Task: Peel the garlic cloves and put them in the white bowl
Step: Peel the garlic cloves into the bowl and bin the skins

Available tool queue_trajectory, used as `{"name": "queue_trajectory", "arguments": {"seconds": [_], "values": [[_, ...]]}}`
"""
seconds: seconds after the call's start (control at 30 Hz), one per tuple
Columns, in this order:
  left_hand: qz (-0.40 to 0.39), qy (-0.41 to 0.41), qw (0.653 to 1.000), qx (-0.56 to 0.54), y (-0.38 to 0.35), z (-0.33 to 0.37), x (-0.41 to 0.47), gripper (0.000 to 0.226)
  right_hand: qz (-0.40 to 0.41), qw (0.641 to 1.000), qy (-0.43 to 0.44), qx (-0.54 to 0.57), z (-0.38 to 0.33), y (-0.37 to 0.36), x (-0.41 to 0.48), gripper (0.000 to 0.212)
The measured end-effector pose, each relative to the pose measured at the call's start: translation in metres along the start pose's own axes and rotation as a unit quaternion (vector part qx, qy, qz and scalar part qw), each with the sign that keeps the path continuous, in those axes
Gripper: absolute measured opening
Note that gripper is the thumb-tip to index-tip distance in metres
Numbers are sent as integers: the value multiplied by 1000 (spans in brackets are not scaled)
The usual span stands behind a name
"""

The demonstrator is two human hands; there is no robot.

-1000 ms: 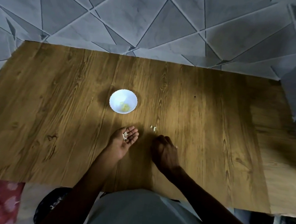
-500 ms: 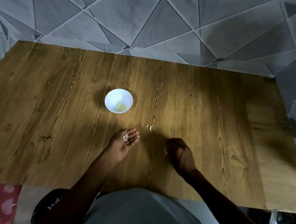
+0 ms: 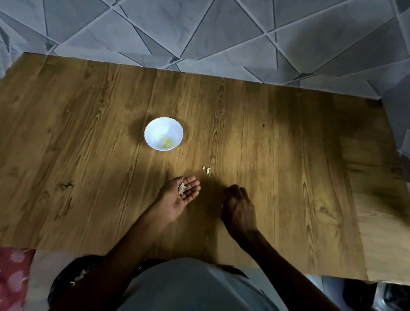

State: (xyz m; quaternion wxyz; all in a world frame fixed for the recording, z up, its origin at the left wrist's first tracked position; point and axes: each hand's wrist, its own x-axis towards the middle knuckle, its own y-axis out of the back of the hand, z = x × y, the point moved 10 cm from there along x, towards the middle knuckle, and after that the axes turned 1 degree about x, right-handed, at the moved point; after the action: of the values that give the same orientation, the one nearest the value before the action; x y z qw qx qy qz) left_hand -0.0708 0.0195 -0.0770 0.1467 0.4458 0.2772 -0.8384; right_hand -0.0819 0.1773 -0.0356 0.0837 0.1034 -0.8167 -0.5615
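1. While it rests palm up on the table (image 3: 69, 150), between the centre and the near edge, the left hand (image 3: 179, 196) has its fingers (image 3: 191, 189) loosely spread, cradling pale garlic bits (image 3: 182, 188) without gripping them.
2. Just beside it, the right hand (image 3: 239, 209) is knuckles up, fingers curled down to the wood; whether they pinch anything I cannot tell.
3. Two small garlic pieces (image 3: 206, 169) lie just beyond both hands.
4. Farther back, left of centre, the white bowl (image 3: 155, 128) holds yellowish peeled garlic (image 3: 166, 142).

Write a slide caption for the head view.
Left hand cradles pale garlic bits; right hand curls beside it; white bowl beyond.
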Motion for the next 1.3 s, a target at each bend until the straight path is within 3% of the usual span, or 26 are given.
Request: {"name": "queue_trajectory", "arguments": {"seconds": [0.23, 0.33, 0.6, 0.7, 0.97, 1.2, 1.3], "values": [[-5, 22, 999, -25, 1, -7, -6, 36, -65, 989, 127, 31, -13, -9, 8, 48], [-5, 21, 999, -32, 2, -6, -9, 37, -56, 984, 161, 41, -5, -3, -14, 45], [0, 16, 999, -48, 6, -12, -12, 36, -1, 984, 91, 155, 28, 22, -9, 38], [7, 19, 999, -44, 7, -19, -15, 36, -38, 984, 135, 111, 15, 16, -12, 36], [9, 16, 998, -62, 8, -30, -23, 38, -46, 970, 235, 51, -9, 14, -22, 43], [26, 5, 997, -67, 18, -43, -27, 34, -71, 955, 288, 29, -3, 5, -13, 24], [29, 2, 997, -66, 22, -47, -29, 34, -42, 954, 296, -3, -12, 4, -11, 22]]}}
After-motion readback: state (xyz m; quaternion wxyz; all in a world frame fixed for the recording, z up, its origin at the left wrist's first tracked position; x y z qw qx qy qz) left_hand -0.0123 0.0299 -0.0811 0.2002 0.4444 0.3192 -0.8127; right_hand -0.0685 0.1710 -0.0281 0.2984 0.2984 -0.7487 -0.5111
